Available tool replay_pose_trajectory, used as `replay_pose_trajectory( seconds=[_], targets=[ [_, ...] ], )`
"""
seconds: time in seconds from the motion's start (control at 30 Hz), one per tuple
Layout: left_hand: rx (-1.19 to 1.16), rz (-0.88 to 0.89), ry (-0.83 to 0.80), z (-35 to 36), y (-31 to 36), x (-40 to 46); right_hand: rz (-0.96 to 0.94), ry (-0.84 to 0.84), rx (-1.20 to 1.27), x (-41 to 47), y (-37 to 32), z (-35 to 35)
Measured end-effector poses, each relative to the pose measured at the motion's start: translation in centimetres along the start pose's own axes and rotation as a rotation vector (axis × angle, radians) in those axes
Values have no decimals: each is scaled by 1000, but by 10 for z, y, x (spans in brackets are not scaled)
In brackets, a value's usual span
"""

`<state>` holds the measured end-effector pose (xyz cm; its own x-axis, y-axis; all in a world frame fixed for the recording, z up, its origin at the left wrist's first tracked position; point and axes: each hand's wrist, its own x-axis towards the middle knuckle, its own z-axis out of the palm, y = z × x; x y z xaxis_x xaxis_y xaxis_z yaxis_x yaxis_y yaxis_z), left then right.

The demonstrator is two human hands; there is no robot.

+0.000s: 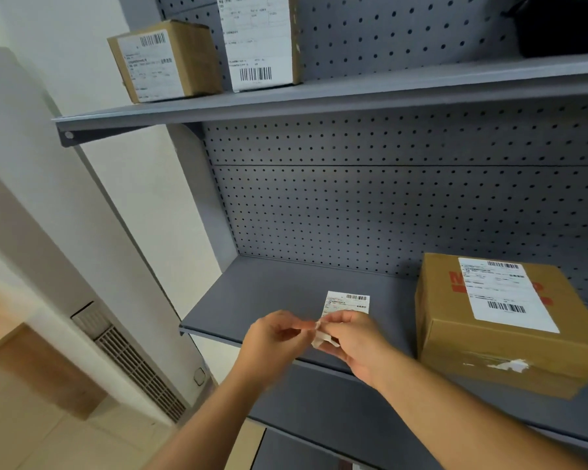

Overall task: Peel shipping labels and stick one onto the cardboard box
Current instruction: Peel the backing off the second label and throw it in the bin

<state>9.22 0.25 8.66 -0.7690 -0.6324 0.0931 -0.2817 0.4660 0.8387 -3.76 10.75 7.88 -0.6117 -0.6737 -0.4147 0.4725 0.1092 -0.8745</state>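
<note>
There is only one view, so no other view shares anything with it. It looks from the person's head, forward and a bit down. It is tilted, so the gray shelf (286, 290) slants. The hands are close, low in the middle. The upper shelf (353, 93) sits higher up.

Only the person's two arms reach into the head view, both bare from as far up as can be seen down to the fingers. No sleeve edge or cuff shows on either forearm. The bare left hand (275, 337) carries no ring, watch or band, and the wrist behind it is plain. The bare right hand (355, 344) is the same: no glove, no jewellery, no strap at the wrist. The fingernails are too blurred to make out.
</note>
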Motion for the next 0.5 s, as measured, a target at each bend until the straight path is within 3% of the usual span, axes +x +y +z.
replay_pose_trajectory(
  seconds=[0.2,0.4,0.5],
  targets=[
    [210,-34,8,-1,8,-30,109,-52,69,-14,12,-3],
    [271,-169,129,18,29,-66,202,-283,123,-38,21,-19],
    [295,-174,174,30,33,-86,184,-401,22,-46,27,-30]
  ],
)
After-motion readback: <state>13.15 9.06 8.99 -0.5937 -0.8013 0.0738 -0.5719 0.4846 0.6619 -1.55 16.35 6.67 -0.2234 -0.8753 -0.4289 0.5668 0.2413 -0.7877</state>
